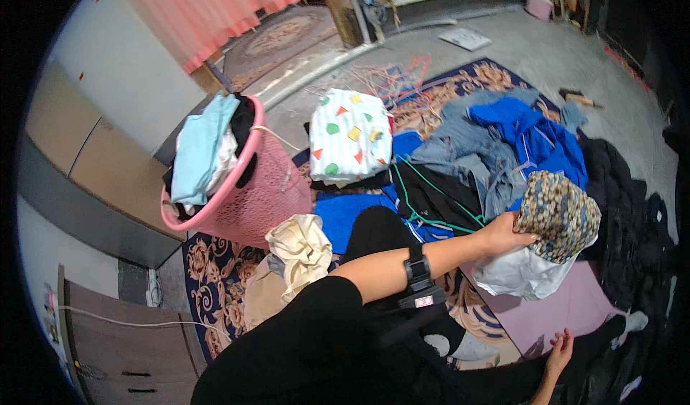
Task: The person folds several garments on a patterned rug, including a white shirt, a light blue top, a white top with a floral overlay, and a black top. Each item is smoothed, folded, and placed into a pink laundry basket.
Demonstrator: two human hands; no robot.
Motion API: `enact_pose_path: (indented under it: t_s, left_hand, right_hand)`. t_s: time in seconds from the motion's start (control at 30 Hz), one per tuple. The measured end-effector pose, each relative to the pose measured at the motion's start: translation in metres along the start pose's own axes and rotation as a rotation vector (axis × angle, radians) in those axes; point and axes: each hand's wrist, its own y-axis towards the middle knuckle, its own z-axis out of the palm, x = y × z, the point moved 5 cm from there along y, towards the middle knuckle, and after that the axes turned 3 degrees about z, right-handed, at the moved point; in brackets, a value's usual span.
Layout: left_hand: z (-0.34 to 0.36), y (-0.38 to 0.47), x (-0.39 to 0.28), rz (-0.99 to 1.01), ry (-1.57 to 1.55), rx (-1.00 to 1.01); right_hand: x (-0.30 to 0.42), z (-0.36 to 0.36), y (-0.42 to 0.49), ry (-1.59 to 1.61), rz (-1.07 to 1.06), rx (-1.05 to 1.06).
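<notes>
My left hand (504, 236), with a black device strapped on its forearm, grips a multicoloured patterned folded cloth (560, 216). A white bundled fabric or bag (525, 275) hangs directly beneath that cloth; whether the hand holds it too is unclear. Lower right, my right hand (560, 351) is empty with fingers apart, beside a flat pinkish-purple sheet (544, 308). Blue jeans (463, 141), a bright blue garment (550, 141) and a green clothes hanger (412, 205) on black cloth lie beyond my left hand. A white folded textile with coloured shapes (350, 138) rests farther left.
A pink plastic laundry basket (269, 189) full of clothes stands left on the patterned rug (215, 286). Cream cloth (302, 248) lies beside it. Tangled hangers (388, 79) sit behind, a brush (582, 99) at the back right. Black clothes (614, 189) cover the right side.
</notes>
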Motion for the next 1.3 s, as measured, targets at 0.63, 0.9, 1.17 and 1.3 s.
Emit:
enact_pose_path:
  t_s: [0.63, 0.9, 1.17, 1.3]
  left_hand:
    - [-0.234, -0.116, -0.217, 0.247, 0.288, -0.499]
    - [-0.294, -0.113, -0.253, 0.159, -0.034, -0.737]
    - [-0.356, -0.143, -0.314, 0.36, -0.28, -0.688]
    - [-0.398, -0.199, -0.373, 0.416, -0.128, -0.745]
  right_hand:
    - [0.019, 0.028, -0.001, -0.311, -0.147, 0.042]
    - [0.045, 0.034, -0.016, -0.322, -0.12, -0.005]
    - [0.044, 0.036, -0.013, -0.383, -0.116, 0.003]
    - [0.027, 0.033, -0.006, -0.332, -0.069, 0.023]
